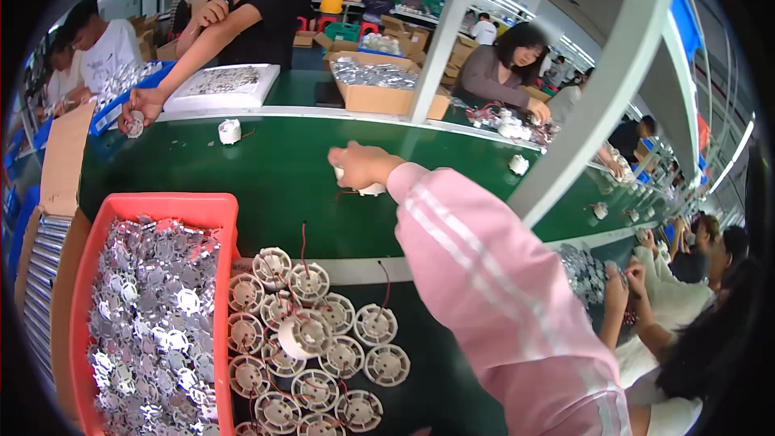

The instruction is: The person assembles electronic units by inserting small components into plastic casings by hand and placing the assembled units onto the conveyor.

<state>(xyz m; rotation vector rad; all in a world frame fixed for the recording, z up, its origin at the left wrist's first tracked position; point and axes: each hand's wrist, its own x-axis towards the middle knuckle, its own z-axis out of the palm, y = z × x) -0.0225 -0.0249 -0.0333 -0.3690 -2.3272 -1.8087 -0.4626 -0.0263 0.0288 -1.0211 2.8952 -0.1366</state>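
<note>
My right hand (363, 166), in a pink sleeve with white stripes, reaches far over the green conveyor belt (282, 161). Its fingers are closed round a white plastic housing (373, 189), mostly hidden under the hand; a thin wire sticks out beside it. My left hand is not in view. Nearer, several round white housings (376, 324) with red wires sit grouped on a dark green surface, one stacked on others (303, 334). Left of them is a red bin (234, 218) full of flat silvery metal plates (153, 315).
Another white housing (229, 132) stands on the belt at left, one (518, 165) at right. A white metal post (597, 97) rises at right. A cardboard box (56, 274) of metal rods borders the bin. Across the belt, a co-worker's hand (145, 106) holds a round part.
</note>
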